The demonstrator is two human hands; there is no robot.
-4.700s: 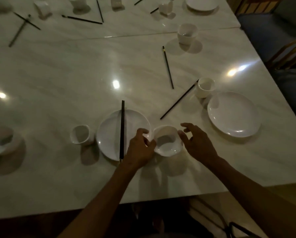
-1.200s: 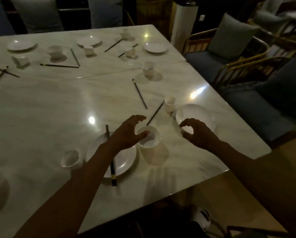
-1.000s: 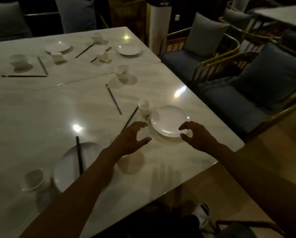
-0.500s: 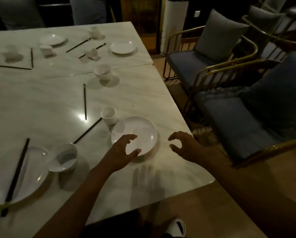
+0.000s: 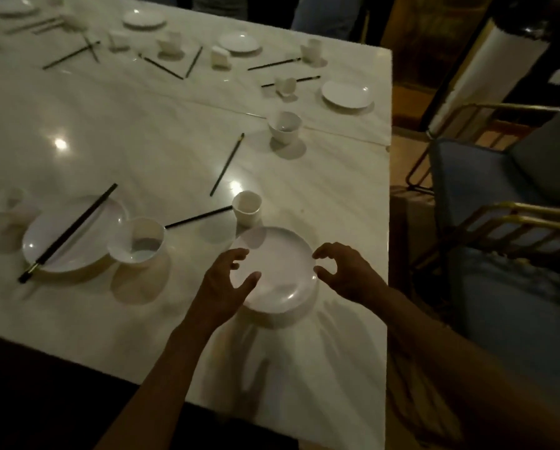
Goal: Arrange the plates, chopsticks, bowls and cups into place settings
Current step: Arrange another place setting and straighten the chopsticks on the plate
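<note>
Both hands [image 5: 221, 289] [image 5: 348, 276] now flanking one plate [image 5: 280, 274]

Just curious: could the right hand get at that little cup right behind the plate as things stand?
Probably yes. The right hand is open at the plate rim, and the cup stands just past it with nothing between.

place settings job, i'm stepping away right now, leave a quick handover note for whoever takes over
Left hand and right hand: both open, at either side of the near plate; contact unclear.
Cup stands just behind that plate.
To the left: plate with a chopstick across it, bowl at its right, second cup at its left.
Loose: chopstick, chopstick, far bowl.
Left: finish this setting, then the far end.
</note>
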